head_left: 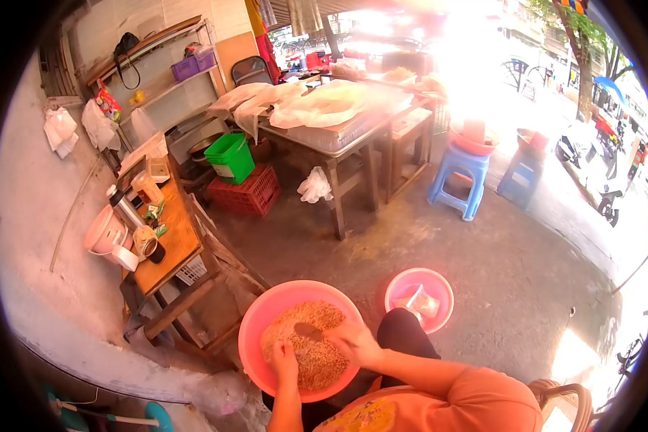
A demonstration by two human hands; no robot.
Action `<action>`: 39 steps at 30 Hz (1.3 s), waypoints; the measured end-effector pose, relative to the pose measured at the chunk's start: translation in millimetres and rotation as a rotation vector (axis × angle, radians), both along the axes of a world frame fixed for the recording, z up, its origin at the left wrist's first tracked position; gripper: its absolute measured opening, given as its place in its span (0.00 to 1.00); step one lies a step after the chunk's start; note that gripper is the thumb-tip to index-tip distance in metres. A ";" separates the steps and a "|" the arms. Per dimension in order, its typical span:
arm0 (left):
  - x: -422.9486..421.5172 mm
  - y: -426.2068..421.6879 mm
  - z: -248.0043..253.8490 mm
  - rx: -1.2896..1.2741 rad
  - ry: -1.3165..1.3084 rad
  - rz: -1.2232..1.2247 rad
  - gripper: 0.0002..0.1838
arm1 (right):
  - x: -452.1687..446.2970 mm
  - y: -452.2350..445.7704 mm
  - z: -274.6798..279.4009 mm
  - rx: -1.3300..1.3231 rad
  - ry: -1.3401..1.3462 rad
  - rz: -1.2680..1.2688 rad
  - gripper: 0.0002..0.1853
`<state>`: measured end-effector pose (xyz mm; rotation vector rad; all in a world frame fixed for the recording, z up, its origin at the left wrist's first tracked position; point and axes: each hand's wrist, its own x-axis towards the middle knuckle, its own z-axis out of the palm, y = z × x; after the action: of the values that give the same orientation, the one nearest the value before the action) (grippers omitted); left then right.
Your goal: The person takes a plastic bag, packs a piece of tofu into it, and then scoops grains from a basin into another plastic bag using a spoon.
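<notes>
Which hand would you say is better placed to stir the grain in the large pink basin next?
Probably the right hand: it holds what looks like a brown spoon over the grain, while the left hand shows no tool.

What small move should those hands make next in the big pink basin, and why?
Probably a gentle stir: the right hand holds a brown paddle-like tool over the grains, which spread across the pink basin, and the left hand is there too.
</notes>
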<state>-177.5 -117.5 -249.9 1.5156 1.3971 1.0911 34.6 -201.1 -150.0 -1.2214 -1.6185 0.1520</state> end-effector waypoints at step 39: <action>2.5 -0.4 5.3 0.027 0.031 0.036 0.09 | 34.4 7.3 -47.6 -0.539 0.845 -0.042 0.12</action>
<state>-175.0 -118.0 -244.5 1.5384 1.4407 1.1167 69.0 -193.8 -197.6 -1.3229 -0.8185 0.9868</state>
